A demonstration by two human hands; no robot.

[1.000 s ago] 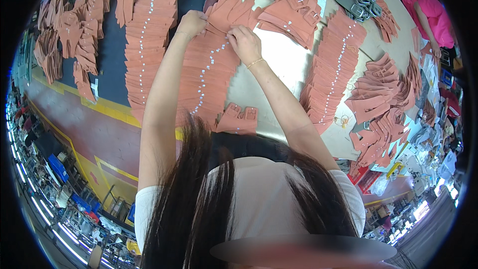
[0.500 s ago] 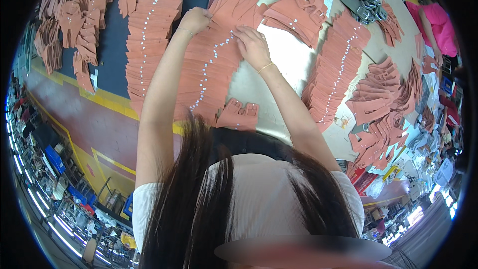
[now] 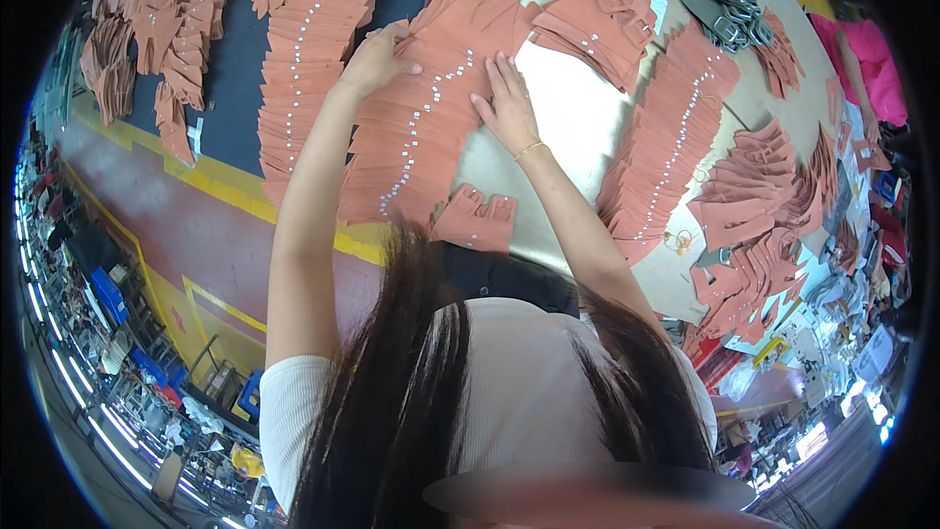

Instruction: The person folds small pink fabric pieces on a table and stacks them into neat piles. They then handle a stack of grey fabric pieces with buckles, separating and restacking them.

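A long fanned row of terracotta cut pieces (image 3: 421,127), each with a small white tag, lies on the table in front of me. My left hand (image 3: 377,54) grips the far left edge of this row near its top. My right hand (image 3: 504,103) rests flat, fingers spread, on the row's right edge. A small loose stack of the same pieces (image 3: 477,220) sits close to me, just below the row. My hair and torso hide the near edge of the table.
More fanned rows lie at the left (image 3: 304,39) and right (image 3: 666,147), with a stack (image 3: 597,24) beyond. Grey pieces (image 3: 720,5) lie far right. A person in pink (image 3: 867,64) is at the right edge. Red floor with yellow lines (image 3: 196,225) lies left.
Both hands have slid slightly along the middle row; my right hand has flattened with fingers spread on the pieces. The view has shifted a little.
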